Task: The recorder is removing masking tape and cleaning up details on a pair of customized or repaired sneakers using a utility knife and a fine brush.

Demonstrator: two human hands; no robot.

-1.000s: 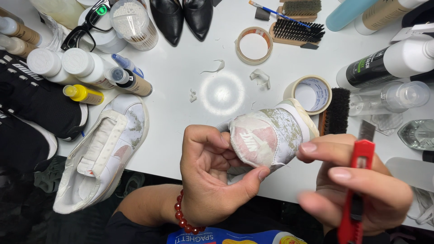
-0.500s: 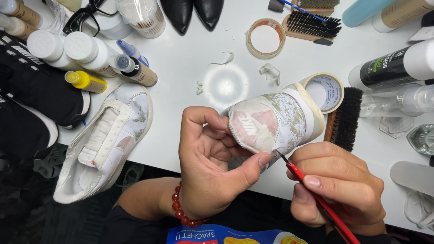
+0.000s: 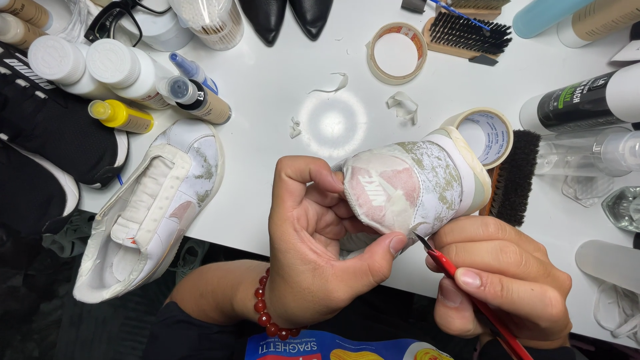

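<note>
- Here, L hand [image 3: 320, 247] is clamped around the rear of a white sneaker [image 3: 407, 187] wrapped in masking tape, thumb pressed under the heel edge, fingers curled inside/behind; shoe is held up over the near edge of the white counter [image 3: 280, 100].
- R hand [image 3: 500, 280] is closed on a red-handled craft knife [image 3: 467, 287], pen-style; blade tip touches the tape at the shoe's lower edge, just beside the L thumb.
- Key relation: shoe sits above and between both hands, L hand to its left, R hand below-right. Knife hand is the nearer one to the cut line; tip and L thumb are v. close, almost touching.
- Shoe's long axis runs from lower-left to upper-right, away from the person; heel end faces the camera, toe end points toward a tape roll [image 3: 483, 133] and a dark brush [image 3: 517, 177] behind it.
- Knife axis runs diagonal, handle down-right, tip up-left into the shoe.
- Nearby: 2nd taped sneaker [image 3: 153, 213] lying on the counter's left edge, toe toward the bottles [image 3: 127, 67]; tape scraps [image 3: 400, 107] around a bright light spot.
</note>
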